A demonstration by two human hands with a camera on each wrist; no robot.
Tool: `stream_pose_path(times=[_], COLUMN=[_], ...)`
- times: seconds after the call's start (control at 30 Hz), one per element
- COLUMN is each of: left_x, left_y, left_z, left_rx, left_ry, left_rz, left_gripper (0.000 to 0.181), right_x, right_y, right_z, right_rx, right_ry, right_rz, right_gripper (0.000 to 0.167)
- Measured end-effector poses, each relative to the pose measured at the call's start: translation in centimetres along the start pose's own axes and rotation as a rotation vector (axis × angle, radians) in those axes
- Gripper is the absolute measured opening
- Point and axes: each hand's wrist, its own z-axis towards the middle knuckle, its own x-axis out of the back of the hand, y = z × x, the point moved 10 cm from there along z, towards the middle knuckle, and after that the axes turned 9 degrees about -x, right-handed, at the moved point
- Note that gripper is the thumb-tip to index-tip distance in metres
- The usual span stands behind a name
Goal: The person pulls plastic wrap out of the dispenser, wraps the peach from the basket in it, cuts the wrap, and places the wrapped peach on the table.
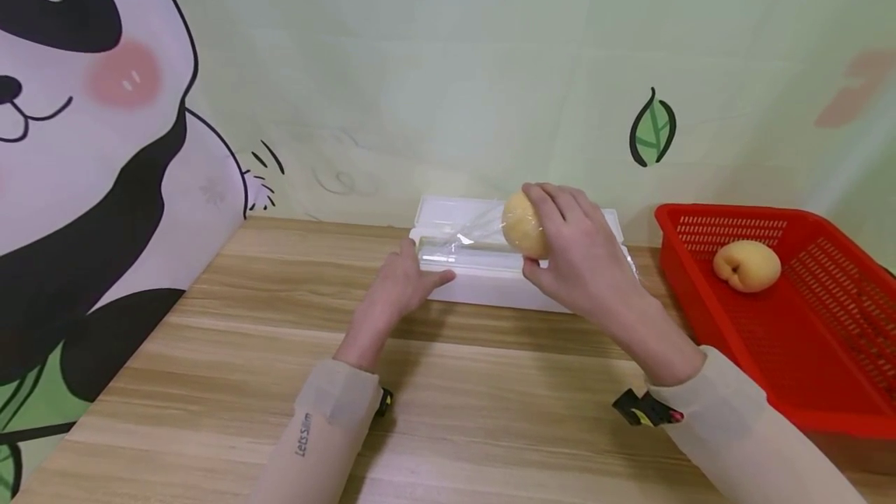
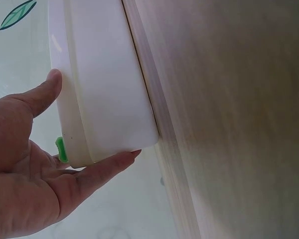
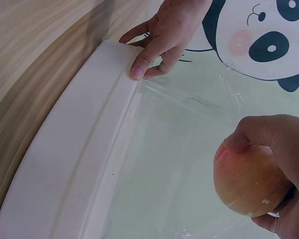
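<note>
A long white box (image 1: 490,291) with its lid raised stands against the wall; clear film (image 1: 465,238) stretches up out of it. My left hand (image 1: 400,283) grips the box's left end, its thumb on the front top edge and a finger along the end face, as the left wrist view shows on the box (image 2: 107,79). Above the box, my right hand (image 1: 584,255) holds a yellowish peach (image 1: 523,225), fingers over the top and thumb below. The film lies against this peach (image 3: 249,181) and runs toward the box in the right wrist view. Part of the peach is hidden by the right hand.
At the right stands a red plastic basket (image 1: 791,333) with one peach (image 1: 747,266) in it, close beside my right forearm. A wall sheet (image 1: 392,99) with a panda and leaves rises behind the wooden table (image 1: 490,411). A green piece (image 2: 62,150) sits at the box's end.
</note>
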Motion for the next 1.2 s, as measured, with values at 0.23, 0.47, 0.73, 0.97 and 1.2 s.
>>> stream_pose_path(times=[0.23,0.47,0.73,0.97,1.2], left_x=[-0.3,-0.3,-0.3,-0.2,-0.2], left_y=[-0.3,-0.4,-0.4,-0.3,-0.2], left_z=[-0.1,0.1,0.0,0.1,0.2], left_rx=[0.013,0.015,0.012,0.006,-0.005], left_ry=[-0.001,0.005,-0.006,-0.003,-0.006], left_rz=[-0.019,-0.015,-0.015,-0.013,-0.016], left_gripper=[0.097,0.096,0.098,0.095,0.095], right_x=[0.7,1.8,3.0,3.4,3.8], right_y=[-0.3,-0.7,-0.9,-1.5,-2.3], right_z=[-0.5,-1.0,-1.1,-1.1,-1.5], right_rx=[-0.009,0.011,0.041,0.069,0.117], right_ry=[0.002,0.038,0.062,0.048,0.027], right_rz=[0.0,0.009,0.026,0.02,0.01], right_gripper=[0.086,0.085,0.087,0.086,0.084])
